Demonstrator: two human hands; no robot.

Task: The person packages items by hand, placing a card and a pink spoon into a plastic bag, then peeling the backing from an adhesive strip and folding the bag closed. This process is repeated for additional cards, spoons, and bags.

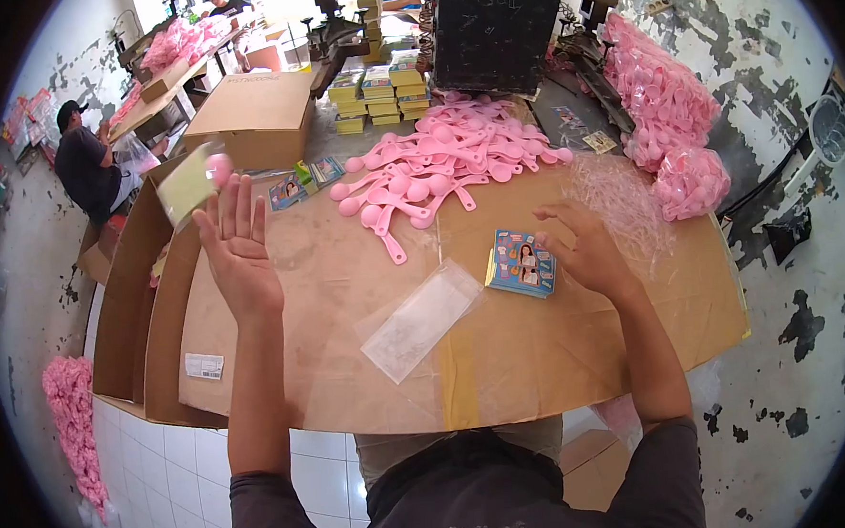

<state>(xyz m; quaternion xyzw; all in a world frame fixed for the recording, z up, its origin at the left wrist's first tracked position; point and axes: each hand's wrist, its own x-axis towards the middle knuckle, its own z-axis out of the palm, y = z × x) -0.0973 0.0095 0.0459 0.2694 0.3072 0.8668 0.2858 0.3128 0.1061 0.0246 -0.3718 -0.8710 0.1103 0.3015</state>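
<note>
My left hand (239,254) is raised at the table's left side, palm showing and fingers stretched out. Just beyond its fingertips, a slightly blurred pale yellow card packet (187,187) with a pink scoop (218,169) hangs in the air, overlapping the open carton (127,308) in this view. My right hand (589,250) hovers with fingers apart and curved beside a stack of blue printed cards (521,266), thumb right at the stack's edge. Between my hands lie clear plastic bags (422,323). Past them spreads a heap of pink scoops (455,152).
A closed cardboard box (248,120) and stacks of cards (380,92) stand at the back near a black machine panel (496,33). Bagged pink scoops (657,94) rise at the right, by loose clear plastic (620,201). A seated person (90,165) works at far left.
</note>
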